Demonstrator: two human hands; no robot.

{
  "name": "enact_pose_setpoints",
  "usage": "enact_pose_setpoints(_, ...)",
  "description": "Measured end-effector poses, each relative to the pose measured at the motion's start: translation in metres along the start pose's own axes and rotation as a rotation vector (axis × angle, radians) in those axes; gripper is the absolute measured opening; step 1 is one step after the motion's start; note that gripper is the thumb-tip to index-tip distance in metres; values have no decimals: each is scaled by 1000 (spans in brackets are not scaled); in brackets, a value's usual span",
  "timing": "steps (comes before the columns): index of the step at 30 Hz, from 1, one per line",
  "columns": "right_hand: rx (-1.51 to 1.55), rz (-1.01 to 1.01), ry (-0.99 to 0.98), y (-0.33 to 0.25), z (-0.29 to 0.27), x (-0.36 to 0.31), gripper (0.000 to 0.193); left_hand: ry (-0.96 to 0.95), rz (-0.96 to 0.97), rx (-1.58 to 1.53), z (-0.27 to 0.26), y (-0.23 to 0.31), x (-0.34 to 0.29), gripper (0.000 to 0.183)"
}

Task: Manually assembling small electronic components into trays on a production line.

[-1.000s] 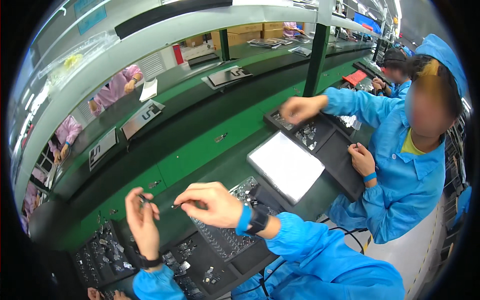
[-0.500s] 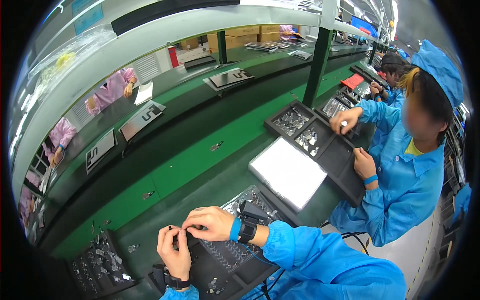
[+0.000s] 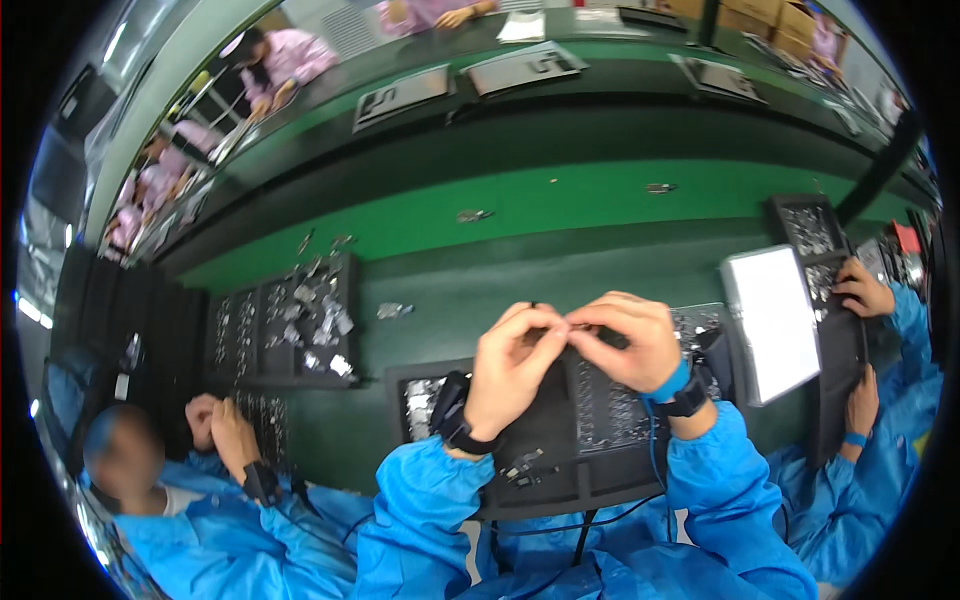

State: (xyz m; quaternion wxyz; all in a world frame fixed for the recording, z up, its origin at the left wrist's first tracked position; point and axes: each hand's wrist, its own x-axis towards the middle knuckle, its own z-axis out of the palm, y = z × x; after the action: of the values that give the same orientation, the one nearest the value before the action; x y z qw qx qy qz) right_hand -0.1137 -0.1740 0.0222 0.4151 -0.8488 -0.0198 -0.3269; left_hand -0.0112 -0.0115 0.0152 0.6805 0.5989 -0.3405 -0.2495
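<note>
My left hand [image 3: 513, 366] and my right hand [image 3: 628, 340] meet fingertip to fingertip above a black compartment tray [image 3: 560, 470] that holds several small metal parts. Both hands pinch one small dark part [image 3: 566, 325] between thumbs and forefingers; it is too tiny to make out. Each wrist wears a black strap, and blue sleeves cover my forearms.
A second black tray [image 3: 285, 320] of metal parts lies to the left, in front of a co-worker in blue. A white lit panel [image 3: 772, 322] and more black trays sit to the right, where another person's hands work. A green conveyor bench [image 3: 600, 205] runs behind.
The view has tilted down and swung left. My hands have come together and risen over my tray, now pinching a small part. The co-worker on the left has come into view.
</note>
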Motion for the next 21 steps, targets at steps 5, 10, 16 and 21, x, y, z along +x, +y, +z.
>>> enact_pose_setpoints(5,26,-44,-2,-5,6,4,16,8,-61,-161,-9,1,-4,8)
enact_pose_setpoints(10,59,-3,-29,-5,5,3,15,-64,-77,-147,-14,1,-5,9)
enact_pose_setpoints(16,54,42,-56,-8,3,3,14,-86,-85,-88,-15,-6,-5,9)
enact_pose_setpoints(21,51,57,-56,-9,2,1,13,-81,-80,-86,-12,-10,-4,7)
